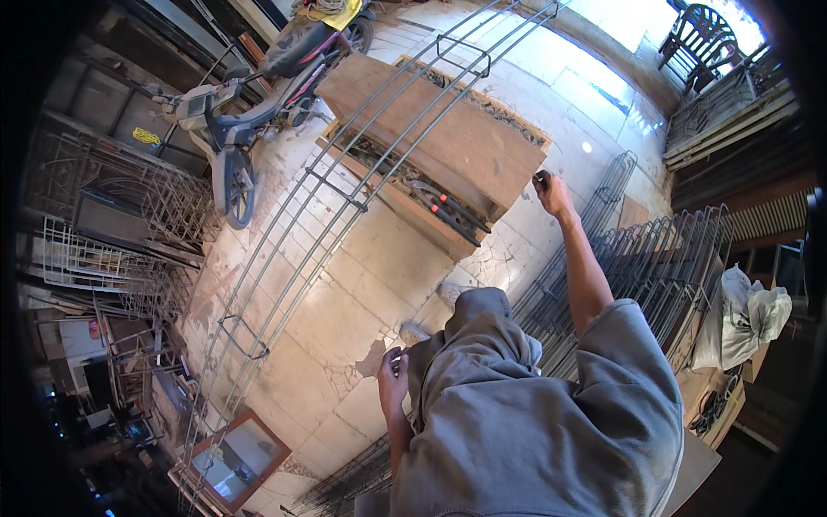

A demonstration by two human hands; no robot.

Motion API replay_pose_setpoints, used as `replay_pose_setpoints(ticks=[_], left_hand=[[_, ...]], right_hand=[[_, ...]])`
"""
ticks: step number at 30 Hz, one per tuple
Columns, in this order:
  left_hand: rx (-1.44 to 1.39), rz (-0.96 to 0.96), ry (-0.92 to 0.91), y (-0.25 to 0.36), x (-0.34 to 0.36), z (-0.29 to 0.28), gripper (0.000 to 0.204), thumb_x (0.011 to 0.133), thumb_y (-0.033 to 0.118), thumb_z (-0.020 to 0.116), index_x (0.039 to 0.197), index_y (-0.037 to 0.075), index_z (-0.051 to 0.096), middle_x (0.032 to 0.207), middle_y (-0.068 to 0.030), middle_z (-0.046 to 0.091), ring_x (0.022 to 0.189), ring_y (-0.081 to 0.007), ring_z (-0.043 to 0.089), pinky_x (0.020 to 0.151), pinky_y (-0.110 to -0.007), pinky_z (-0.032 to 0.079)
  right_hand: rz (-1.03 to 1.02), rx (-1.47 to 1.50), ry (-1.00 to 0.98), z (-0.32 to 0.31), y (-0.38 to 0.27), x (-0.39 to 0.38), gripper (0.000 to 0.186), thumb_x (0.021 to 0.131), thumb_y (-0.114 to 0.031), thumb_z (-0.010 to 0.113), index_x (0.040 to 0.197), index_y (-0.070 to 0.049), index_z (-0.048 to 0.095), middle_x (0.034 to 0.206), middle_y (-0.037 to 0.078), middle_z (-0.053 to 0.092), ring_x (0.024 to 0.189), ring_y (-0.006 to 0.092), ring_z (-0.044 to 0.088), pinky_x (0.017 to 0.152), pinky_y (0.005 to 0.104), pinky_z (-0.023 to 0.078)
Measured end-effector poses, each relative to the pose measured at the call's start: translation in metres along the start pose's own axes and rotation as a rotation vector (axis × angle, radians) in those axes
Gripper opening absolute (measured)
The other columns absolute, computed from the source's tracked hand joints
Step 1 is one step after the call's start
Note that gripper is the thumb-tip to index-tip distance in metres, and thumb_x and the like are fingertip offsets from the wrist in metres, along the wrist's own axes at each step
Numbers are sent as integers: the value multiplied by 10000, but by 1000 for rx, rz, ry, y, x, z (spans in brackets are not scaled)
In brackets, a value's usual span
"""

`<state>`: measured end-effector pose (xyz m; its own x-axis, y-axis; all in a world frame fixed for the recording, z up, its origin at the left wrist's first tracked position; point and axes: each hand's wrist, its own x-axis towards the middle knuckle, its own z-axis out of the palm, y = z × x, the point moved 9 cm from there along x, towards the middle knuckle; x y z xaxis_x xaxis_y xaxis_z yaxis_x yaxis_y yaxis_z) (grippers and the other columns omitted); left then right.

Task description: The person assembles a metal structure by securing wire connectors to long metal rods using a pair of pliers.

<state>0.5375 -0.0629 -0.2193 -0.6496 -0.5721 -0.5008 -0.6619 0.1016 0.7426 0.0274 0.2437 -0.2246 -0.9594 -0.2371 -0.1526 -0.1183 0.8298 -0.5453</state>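
The right grip (552,193) is at the end of an outstretched arm, its fingers bent inward and dark at the tips, just beside the right-hand end of a wooden surface (495,155); I cannot tell whether it is shut on something small. The left grip (394,379) hangs low by the left leg with its fingers loosely curled — whether it holds anything I cannot tell either. The wooden surface has a broad flat board on top and a trough along each long side, both strewn with small dark pieces. In the near trough (413,211) lies a long-handled tool (457,226) with dark handles and red marks, its handle ends toward the right. A long steel-rod cage (363,206), tied across with bent hoops, slants over the board and down past the left grip, well apart from it. Beneath is a pale tiled floor (366,284), cracked in places. To the right, many bent rods (637,254) lie in a dense bundle, with a pale sack (748,314) beyond. A wood-framed pane (233,461) is at the lower left; a motor scooter (228,129) stands at the upper left, and a dark chair (702,43) is at the upper right.
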Motion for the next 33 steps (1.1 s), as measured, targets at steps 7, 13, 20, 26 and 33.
replay_pose_setpoints(ticks=[7,13,20,26,33], left_hand=[[-143,-88,102,-27,-7,-11,343,987,243,540,1231,3,565,1062,-135,666,965,-206,651,863,-320,500],[-65,-72,49,-26,-1,-6,355,977,256,565,1212,-10,573,1045,-139,668,909,-195,653,802,-312,505],[-38,-138,115,-18,-21,-13,351,974,266,568,1220,16,580,1047,-115,672,902,-192,651,789,-317,504],[-59,-134,79,-40,-27,6,334,974,259,577,1197,11,585,1030,-113,670,904,-176,649,802,-311,507],[-103,-139,123,-39,-39,1,381,961,309,589,1193,7,599,1036,-158,684,885,-212,654,781,-333,507]], right_hand=[[-165,68,23,-27,-45,-24,231,936,-183,520,1076,-15,594,964,246,634,910,440,609,790,491,483],[-479,-137,98,-18,-52,4,311,831,-70,563,1138,-25,568,1204,224,562,1066,421,549,894,447,473],[-153,298,110,-78,-25,28,377,787,-58,619,1163,-38,608,1180,202,576,1091,345,565,961,432,462],[-184,-141,316,-50,-28,107,363,864,-256,638,1210,-148,617,1185,192,573,1121,384,534,942,498,459],[-94,-432,515,-90,-73,133,276,977,-314,449,1116,-169,638,1158,83,608,1120,287,561,945,540,399]])
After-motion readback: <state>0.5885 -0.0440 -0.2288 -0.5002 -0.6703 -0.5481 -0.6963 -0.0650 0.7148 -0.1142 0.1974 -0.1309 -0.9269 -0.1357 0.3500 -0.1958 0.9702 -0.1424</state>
